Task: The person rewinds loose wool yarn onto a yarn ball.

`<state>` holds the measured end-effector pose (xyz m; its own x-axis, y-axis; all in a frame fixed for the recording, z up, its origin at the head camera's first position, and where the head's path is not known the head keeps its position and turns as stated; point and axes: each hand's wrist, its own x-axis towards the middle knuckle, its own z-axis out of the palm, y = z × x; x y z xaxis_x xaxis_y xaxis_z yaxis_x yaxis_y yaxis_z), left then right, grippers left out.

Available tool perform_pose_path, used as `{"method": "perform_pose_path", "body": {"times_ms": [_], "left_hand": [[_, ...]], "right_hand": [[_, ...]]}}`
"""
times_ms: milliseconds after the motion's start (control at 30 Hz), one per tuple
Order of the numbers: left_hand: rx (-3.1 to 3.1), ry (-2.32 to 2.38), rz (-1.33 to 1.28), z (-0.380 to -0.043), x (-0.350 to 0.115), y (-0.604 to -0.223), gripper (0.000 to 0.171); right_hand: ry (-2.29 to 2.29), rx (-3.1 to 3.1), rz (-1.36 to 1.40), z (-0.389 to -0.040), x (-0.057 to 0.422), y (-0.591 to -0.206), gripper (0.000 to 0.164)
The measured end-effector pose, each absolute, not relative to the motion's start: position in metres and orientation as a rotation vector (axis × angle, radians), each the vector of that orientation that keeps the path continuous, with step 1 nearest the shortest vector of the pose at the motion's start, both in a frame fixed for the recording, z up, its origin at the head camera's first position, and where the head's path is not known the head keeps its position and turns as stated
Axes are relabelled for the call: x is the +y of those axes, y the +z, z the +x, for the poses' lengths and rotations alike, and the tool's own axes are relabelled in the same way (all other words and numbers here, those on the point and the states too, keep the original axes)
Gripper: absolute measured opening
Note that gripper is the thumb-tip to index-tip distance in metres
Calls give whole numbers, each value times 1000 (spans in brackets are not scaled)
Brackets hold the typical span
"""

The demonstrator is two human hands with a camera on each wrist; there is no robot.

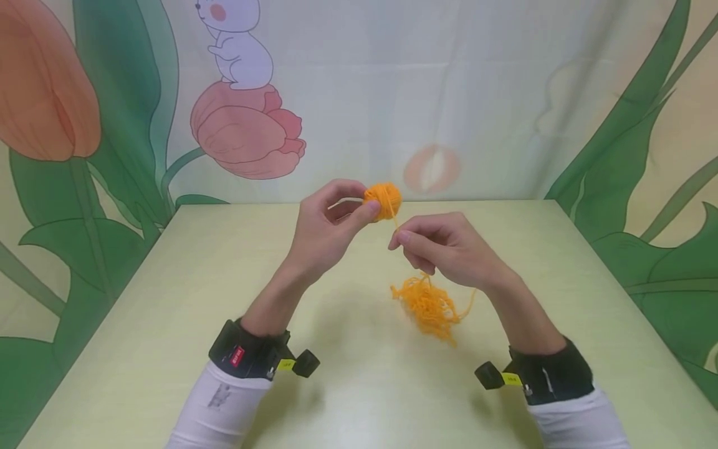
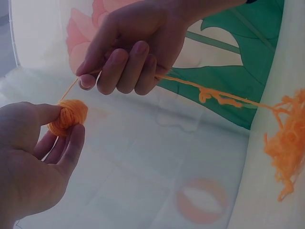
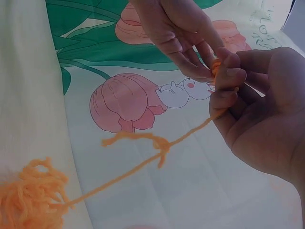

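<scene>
A small ball of orange yarn (image 1: 384, 201) is held up between the thumb and fingers of my left hand (image 1: 331, 227). Just to its right, my right hand (image 1: 449, 246) pinches the strand that comes off the ball, thumb against forefinger, the other fingers curled. In the left wrist view the strand (image 2: 70, 89) runs taut from the ball (image 2: 68, 117) to the right hand (image 2: 136, 52), then on to a loose heap of yarn (image 2: 288, 138). On the table this tangled heap (image 1: 429, 305) lies below the right hand. A short tangle (image 3: 162, 145) hangs on the strand in the right wrist view.
Under both arms spreads a pale yellow-green table (image 1: 185, 299). Behind it hangs a cloth backdrop (image 1: 359, 93) printed with tulips, leaves and a white animal. Black wrist straps with small cameras (image 1: 305, 363) sit on both forearms.
</scene>
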<state>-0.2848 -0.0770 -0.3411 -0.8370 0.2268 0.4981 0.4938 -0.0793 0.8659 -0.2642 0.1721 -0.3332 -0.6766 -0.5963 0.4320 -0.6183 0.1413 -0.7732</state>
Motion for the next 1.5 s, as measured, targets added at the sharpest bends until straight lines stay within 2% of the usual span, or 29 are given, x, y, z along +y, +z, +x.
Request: {"method": "perform_pose_path", "body": {"times_ms": [267,933,1233,1500], "left_hand": [[-1942,-2124,-792,-279,-77,-336,22],[-2113,-2135,-1249,-272,-82,-334,22],[-2226,-1932,-1350,-276,-82,-337,20],[-2308,-1696,-1307,-279,-81,-342,18]], "right_hand": [[1621,-2406,1310,-266,167,-337,19],[1618,-2537,1058,-282,181,-343,17],[1685,-2467,1015,-281,188,-337,23],[1721,-2365,1006,-280,190,-337,24]]}}
